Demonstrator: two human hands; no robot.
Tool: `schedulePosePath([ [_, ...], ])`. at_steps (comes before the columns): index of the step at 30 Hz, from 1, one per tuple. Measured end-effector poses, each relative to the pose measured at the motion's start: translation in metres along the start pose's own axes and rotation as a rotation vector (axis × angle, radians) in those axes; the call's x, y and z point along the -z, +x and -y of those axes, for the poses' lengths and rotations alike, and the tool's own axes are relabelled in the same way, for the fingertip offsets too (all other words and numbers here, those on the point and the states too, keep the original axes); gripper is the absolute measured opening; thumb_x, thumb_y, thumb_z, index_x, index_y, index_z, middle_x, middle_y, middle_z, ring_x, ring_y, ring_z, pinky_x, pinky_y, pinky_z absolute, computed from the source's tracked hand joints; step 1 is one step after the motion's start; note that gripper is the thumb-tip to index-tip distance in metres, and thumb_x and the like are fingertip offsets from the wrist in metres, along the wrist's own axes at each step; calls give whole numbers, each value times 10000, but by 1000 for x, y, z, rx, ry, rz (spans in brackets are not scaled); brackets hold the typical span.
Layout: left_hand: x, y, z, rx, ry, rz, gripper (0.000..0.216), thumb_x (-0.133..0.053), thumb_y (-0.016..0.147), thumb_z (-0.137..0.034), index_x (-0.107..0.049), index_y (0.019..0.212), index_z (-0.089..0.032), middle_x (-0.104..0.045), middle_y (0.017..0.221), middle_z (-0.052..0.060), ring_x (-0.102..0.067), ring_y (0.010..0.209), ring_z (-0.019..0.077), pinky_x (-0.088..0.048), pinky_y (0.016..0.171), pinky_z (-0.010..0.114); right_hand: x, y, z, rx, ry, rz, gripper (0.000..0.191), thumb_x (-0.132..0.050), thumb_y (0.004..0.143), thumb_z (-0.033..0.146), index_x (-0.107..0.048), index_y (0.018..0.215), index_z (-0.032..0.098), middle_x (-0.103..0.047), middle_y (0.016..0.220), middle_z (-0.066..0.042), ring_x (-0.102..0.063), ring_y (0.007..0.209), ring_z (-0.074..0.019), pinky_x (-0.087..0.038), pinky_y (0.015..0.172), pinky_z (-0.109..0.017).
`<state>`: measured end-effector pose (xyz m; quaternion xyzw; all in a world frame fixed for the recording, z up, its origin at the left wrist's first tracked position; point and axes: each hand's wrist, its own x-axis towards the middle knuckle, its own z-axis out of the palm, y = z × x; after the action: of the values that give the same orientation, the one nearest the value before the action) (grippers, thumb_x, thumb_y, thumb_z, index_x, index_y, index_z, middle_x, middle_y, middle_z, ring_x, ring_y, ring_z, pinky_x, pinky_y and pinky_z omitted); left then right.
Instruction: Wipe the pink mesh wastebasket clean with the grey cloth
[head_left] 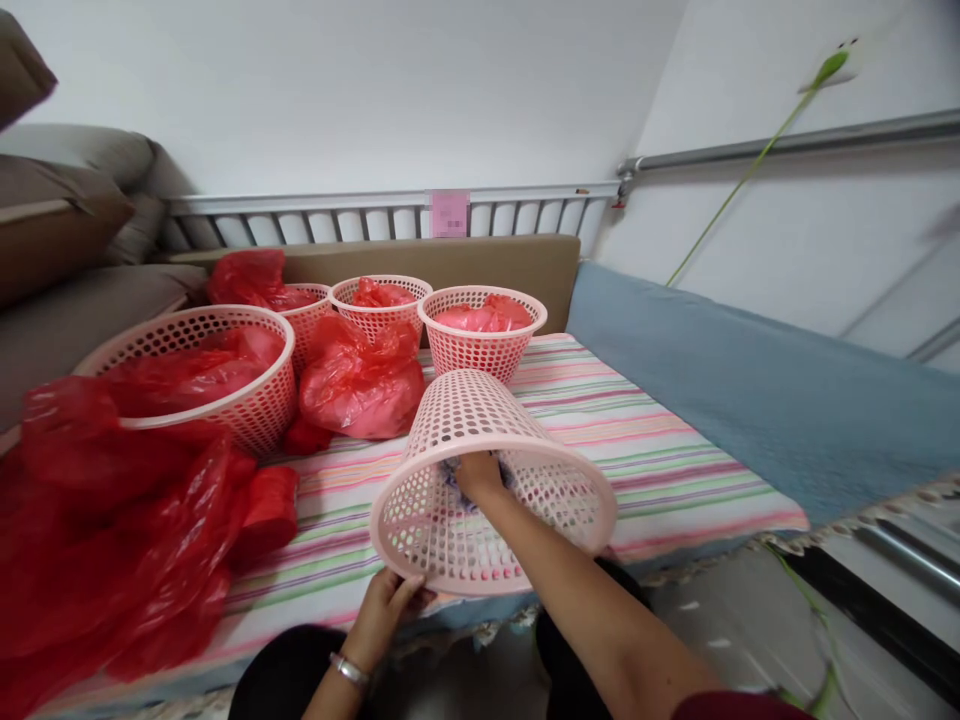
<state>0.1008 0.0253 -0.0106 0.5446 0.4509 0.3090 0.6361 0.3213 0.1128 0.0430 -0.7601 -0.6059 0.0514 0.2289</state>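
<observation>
A pink perforated plastic basket (480, 430) lies on its side on the striped cloth, its mouth toward me. My left hand (386, 605) grips the basket's lower rim with closed fingers; a metal bracelet is on that wrist. My right hand (478, 473) reaches inside the basket and presses a bluish cloth (450, 472) against the inner wall. The fingers are mostly hidden by the hand and the mesh.
Several more pink baskets (480, 340) lined with red plastic bags stand upright behind. A big pile of red bags (112, 530) lies at the left, another bag (364, 385) in the middle. A blue blanket (750, 390) covers the right; a white railing (360, 215) runs along the wall.
</observation>
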Motion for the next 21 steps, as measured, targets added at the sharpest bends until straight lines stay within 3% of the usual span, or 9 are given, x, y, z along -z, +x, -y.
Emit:
schedulePosePath([
  [3,2,1,2,11,-21,-9,528,-680,623,-643,-656,744,-130,-745,657,92,-665,579,199,-483,564,283,6,-44,4,50,-61,94,347,-569,720,166,-612,1061,120,-621,1083,-175,-538,1017,-304,-400,858,-405],
  [7,1,1,1,-15,-31,-5,505,-684,630,-629,-674,732,-134,-746,650,84,-657,572,194,-479,574,282,14,-123,1,201,-59,168,282,-588,714,207,-605,995,197,-606,1059,-88,-522,1017,-265,-395,865,-362],
  [10,0,1,-4,-49,-7,24,472,-678,657,-608,-677,662,-136,-726,598,76,-640,552,192,-468,571,279,15,-150,0,225,-49,168,318,-579,711,176,-592,1025,222,-594,1064,-77,-509,1028,-266,-389,878,-372],
  [13,5,1,-10,-90,21,40,439,-658,705,-573,-626,574,-154,-673,497,48,-606,502,175,-464,577,275,14,-126,1,177,-58,121,312,-544,730,150,-614,1028,205,-610,1036,-101,-519,1017,-279,-389,884,-400],
  [16,12,-1,-15,-104,26,-3,406,-653,709,-568,-590,604,-181,-609,435,-10,-551,433,148,-449,529,263,13,-67,3,95,-48,40,328,-457,799,137,-617,1085,156,-610,1090,-141,-505,1082,-304,-362,934,-457],
  [21,18,-4,-18,-117,66,-118,368,-664,694,-553,-599,700,-191,-605,475,-37,-535,429,144,-422,472,250,1,18,-2,-54,48,-116,446,-281,930,248,-448,1339,184,-472,1369,-105,-298,1331,-279,-164,1111,-497],
])
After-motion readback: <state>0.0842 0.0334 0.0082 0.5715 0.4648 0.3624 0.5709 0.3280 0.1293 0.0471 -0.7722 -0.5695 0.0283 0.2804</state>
